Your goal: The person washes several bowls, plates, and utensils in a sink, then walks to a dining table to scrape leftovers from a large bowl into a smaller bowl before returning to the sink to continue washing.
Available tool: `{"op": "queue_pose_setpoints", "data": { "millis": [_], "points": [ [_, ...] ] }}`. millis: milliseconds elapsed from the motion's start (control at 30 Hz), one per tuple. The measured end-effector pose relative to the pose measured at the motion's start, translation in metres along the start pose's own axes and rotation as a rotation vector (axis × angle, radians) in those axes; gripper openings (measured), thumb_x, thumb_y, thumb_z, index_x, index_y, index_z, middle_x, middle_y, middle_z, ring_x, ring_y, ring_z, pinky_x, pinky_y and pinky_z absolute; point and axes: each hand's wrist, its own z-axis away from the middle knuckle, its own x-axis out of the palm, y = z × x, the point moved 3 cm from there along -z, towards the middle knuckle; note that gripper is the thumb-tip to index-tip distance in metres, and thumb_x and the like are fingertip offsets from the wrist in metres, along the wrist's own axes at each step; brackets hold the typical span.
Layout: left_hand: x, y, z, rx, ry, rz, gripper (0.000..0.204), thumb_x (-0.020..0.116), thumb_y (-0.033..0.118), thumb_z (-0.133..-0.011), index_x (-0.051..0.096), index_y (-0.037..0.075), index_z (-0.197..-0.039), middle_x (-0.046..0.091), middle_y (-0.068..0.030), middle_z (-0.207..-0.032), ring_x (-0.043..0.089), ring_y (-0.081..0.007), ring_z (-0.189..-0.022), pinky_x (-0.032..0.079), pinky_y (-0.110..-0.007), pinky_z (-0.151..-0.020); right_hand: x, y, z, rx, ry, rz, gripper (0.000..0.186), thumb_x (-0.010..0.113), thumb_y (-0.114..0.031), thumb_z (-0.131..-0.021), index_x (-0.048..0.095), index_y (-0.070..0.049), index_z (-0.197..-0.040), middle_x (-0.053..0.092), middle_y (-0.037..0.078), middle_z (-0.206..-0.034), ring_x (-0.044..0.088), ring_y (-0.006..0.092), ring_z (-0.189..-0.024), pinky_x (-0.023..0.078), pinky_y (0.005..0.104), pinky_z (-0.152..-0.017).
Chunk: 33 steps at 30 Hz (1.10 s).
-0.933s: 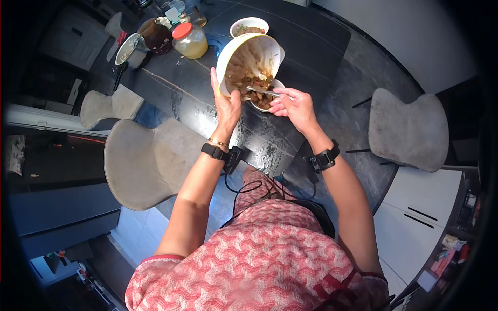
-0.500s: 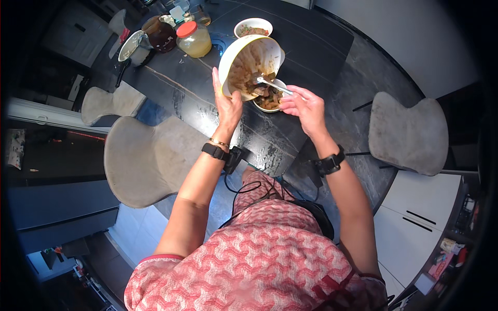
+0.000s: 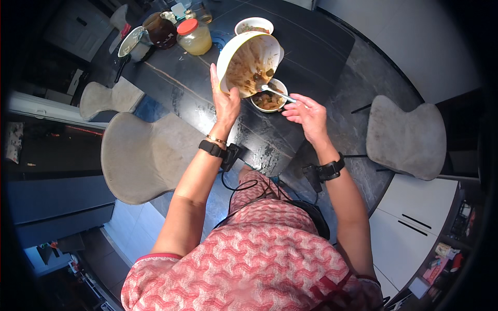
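My left hand (image 3: 226,106) grips a large white bowl (image 3: 223,67) by its near left side. The bowl is tilted toward the right, its inside smeared with brown sauce and a few dark food pieces near the low rim. In my right hand (image 3: 308,116) is a metal spoon (image 3: 280,93), pinched by its handle. The spoon's head is at the tilted bowl's lower lip. Just below that lip, a small white bowl (image 3: 271,110) stands on the table, holding brown chunky food (image 3: 267,101). The large bowl partly covers it.
Behind the large bowl stands another white bowl (image 3: 267,24) of food. At the far left of the dark table (image 3: 321,62) are a red-lidded jar (image 3: 195,41), a dark jug (image 3: 161,33) and a saucepan (image 3: 136,44). Grey chairs (image 3: 148,155) flank the table.
Much of the food at the large bowl's lip has dropped into the small bowl. The spoon has shifted slightly right and down, and the small bowl shows more.
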Motion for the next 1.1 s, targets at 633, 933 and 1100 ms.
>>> {"op": "queue_pose_setpoints", "data": {
  "millis": [633, 933, 1100],
  "points": [
    [-0.005, -0.001, 0.009, -0.11, -0.001, 0.078, 0.073, 0.042, -0.008, -0.069, 0.017, -0.001, -0.137, 0.02, -0.021, -0.14, 0.024, -0.0297, -0.129, 0.024, -0.034, -0.104, -0.005, 0.002, 0.003, 0.003, 0.068, -0.005, 0.028, 0.045, -0.009, -0.09, 0.05, 0.006, -0.114, 0.062, 0.018, -0.087, 0.065, 0.0206, -0.07, 0.052, 0.0241, -0.059],
    [-0.005, -0.011, 0.011, -0.184, 0.031, 0.111, 0.072, 0.043, -0.005, -0.071, 0.015, -0.001, -0.137, 0.024, -0.0207, -0.138, 0.032, -0.0278, -0.124, 0.031, -0.032, -0.099, -0.006, 0.012, -0.002, 0.022, 0.023, 0.077, 0.028, 0.043, -0.008, -0.091, 0.051, 0.004, -0.114, 0.063, 0.015, -0.087, 0.065, 0.0189, -0.068, 0.051, 0.0236, -0.057],
    [-0.003, -0.009, 0.012, -0.407, 0.064, 0.32, 0.07, 0.042, -0.005, -0.073, 0.012, 0.008, -0.136, 0.039, -0.0188, -0.123, 0.061, -0.0263, -0.085, 0.054, -0.026, -0.044, -0.029, -0.001, 0.005, -0.004, 0.046, 0.103, 0.027, 0.043, -0.008, -0.091, 0.051, 0.003, -0.114, 0.063, 0.015, -0.089, 0.064, 0.0182, -0.07, 0.051, 0.0233, -0.06]
  ]
}}
